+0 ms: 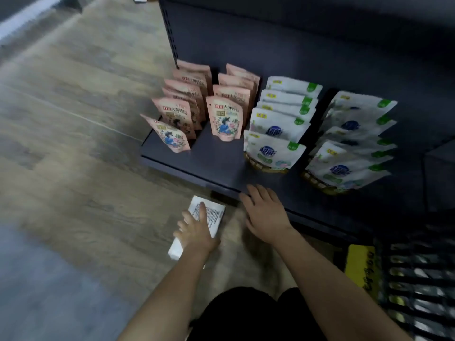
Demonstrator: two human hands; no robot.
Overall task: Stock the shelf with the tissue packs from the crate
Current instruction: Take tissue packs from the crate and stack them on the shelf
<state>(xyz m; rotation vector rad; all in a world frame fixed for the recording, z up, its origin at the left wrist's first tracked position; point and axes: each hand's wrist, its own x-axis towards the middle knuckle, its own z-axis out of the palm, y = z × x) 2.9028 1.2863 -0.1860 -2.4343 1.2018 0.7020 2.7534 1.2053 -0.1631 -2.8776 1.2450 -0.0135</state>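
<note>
My left hand point(195, 230) grips a white tissue pack point(213, 216) with small printed text, held low just in front of the shelf's front edge. My right hand point(264, 212) is open, its straight fingers resting on the front lip of the dark shelf point(219, 168). On the shelf stand two rows of pink pouches point(225, 119) at the left and two rows of white pouches with green corners point(275, 148) at the right. A black crate point(418, 279) sits at the lower right; the blur hides what is in it.
Wood-look floor point(73, 143) stretches to the left. A yellow pack point(360, 267) lies beside the crate. The shelf's dark back panel point(270, 40) rises behind the pouches. A bare strip of shelf lies between the pink and white rows.
</note>
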